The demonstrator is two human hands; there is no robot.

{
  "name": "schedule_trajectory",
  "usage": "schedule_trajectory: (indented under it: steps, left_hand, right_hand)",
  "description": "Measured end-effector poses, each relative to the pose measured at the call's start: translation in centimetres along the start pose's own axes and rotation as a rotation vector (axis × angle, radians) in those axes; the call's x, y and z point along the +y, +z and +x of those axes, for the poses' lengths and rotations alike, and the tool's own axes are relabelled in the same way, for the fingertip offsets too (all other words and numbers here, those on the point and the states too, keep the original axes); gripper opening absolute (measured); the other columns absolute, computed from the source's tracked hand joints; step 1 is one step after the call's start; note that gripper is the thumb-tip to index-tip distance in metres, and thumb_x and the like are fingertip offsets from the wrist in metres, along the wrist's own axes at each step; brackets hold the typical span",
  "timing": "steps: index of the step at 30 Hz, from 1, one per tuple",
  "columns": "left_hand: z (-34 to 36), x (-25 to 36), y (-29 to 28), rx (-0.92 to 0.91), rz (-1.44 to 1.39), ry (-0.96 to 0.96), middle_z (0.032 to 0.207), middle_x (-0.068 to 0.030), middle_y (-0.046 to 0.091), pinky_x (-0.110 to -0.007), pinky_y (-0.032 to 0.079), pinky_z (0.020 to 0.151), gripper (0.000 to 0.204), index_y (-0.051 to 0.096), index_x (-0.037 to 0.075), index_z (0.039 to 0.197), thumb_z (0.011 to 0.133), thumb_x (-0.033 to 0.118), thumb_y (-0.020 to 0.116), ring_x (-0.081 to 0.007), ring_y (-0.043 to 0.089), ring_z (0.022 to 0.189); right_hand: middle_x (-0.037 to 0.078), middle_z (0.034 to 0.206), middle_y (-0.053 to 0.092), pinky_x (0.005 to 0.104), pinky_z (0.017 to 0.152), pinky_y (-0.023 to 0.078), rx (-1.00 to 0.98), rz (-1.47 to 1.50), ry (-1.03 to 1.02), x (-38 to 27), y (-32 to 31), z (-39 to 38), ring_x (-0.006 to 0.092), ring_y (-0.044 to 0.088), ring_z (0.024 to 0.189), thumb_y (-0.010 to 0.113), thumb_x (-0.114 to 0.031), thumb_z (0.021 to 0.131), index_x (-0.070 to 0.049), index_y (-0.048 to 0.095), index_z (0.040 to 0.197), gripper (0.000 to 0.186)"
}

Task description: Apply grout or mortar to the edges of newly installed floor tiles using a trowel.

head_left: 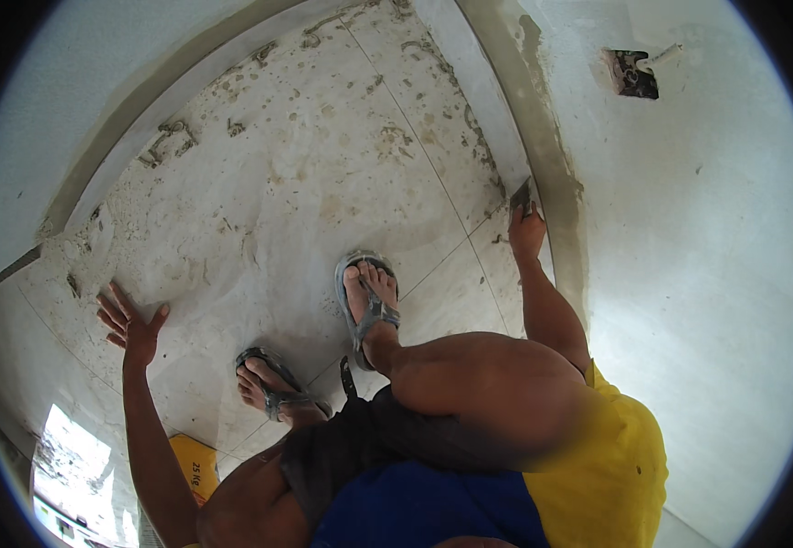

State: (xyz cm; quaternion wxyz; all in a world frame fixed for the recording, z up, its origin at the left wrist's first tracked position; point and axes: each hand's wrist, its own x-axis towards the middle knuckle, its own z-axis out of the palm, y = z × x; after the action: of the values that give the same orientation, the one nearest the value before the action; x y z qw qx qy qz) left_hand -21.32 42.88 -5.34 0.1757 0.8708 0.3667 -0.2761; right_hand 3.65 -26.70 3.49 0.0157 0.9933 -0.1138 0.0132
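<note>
At centre right, I see the right hand [527, 234] gripping a flat blade [521, 194]; at left, the left hand [136, 327] splays empty, likely bracing.

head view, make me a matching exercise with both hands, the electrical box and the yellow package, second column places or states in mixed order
Column one
1. left hand
2. right hand
3. electrical box
4. yellow package

Column two
A. recessed in the wall, upper right of the picture
B. holding a flat blade beside the skirting
C. lower left, just right of the left forearm
D. holding nothing, fingers spread

Pairs: 1-D, 2-B, 3-A, 4-C
</note>
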Motion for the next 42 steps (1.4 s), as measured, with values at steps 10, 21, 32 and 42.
schedule_trajectory:
  steps: [10, 21, 32, 42]
  left_hand:
    - [-0.1, -0.1, 0.1, 0.008, -0.030, 0.002, 0.157, -0.0121, -0.024, -0.068, -0.005, 0.107, 0.120, -0.013, 0.032, 0.151, 0.074, 0.052, 0.077, -0.0387, -0.021, 0.143]
    - [-0.2, -0.2, 0.2, 0.010, -0.046, 0.004, 0.157, -0.0119, -0.024, -0.068, -0.005, 0.107, 0.120, -0.014, 0.031, 0.151, 0.074, 0.055, 0.076, -0.0391, -0.021, 0.143]
    - [-0.1, -0.3, 0.1, -0.013, -0.008, -0.003, 0.157, -0.0111, -0.024, -0.067, -0.006, 0.108, 0.120, -0.013, 0.032, 0.151, 0.073, 0.060, 0.074, -0.0390, -0.021, 0.143]
    - [-0.2, -0.4, 0.3, 0.017, -0.021, -0.003, 0.157, -0.0103, -0.024, -0.067, -0.006, 0.108, 0.121, -0.013, 0.032, 0.151, 0.072, 0.060, 0.074, -0.0391, -0.021, 0.143]
  right_hand:
    - [0.031, 0.082, 0.064, 0.0477, 0.073, 0.052, 0.050, 0.048, -0.070, -2.1, 0.2, 1.7, 0.0438, 0.065, 0.080, 0.053, -0.022, 0.090, 0.009, 0.058, 0.116, 0.041]
    - [0.029, 0.078, 0.064, 0.0489, 0.070, 0.051, 0.019, 0.035, -0.145, -3.9, 0.0, 3.1, 0.0436, 0.065, 0.075, 0.053, -0.020, 0.089, 0.007, 0.060, 0.112, 0.036]
    - [0.030, 0.080, 0.064, 0.0481, 0.073, 0.052, 0.052, 0.059, -0.157, -5.3, 0.8, 4.6, 0.0433, 0.065, 0.078, 0.054, -0.021, 0.088, 0.009, 0.059, 0.111, 0.037]
    - [0.029, 0.086, 0.065, 0.0486, 0.075, 0.052, -0.029, -0.009, -0.183, -8.8, 0.5, 6.2, 0.0422, 0.066, 0.081, 0.053, -0.021, 0.088, 0.005, 0.060, 0.111, 0.036]
